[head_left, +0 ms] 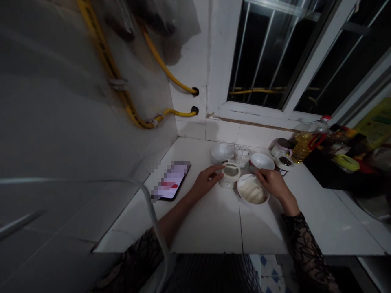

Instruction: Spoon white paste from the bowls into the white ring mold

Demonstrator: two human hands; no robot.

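My left hand has its thumb and fingers closed on the rim of a small white jar with a clear window in its top. Right of the jar stands a bowl holding a pale, floury or doughy mass. Over that bowl's far right rim, my right hand is pinched; a thin pale streak runs left from its fingertips, too dim to name. Behind them are an empty-looking white bowl, a clear bowl and another small white jar.
A phone lies left on the white tiled counter. To the right are lidded jars, an oil bottle and a black box. Yellow pipes run along the left wall; a barred window is behind.
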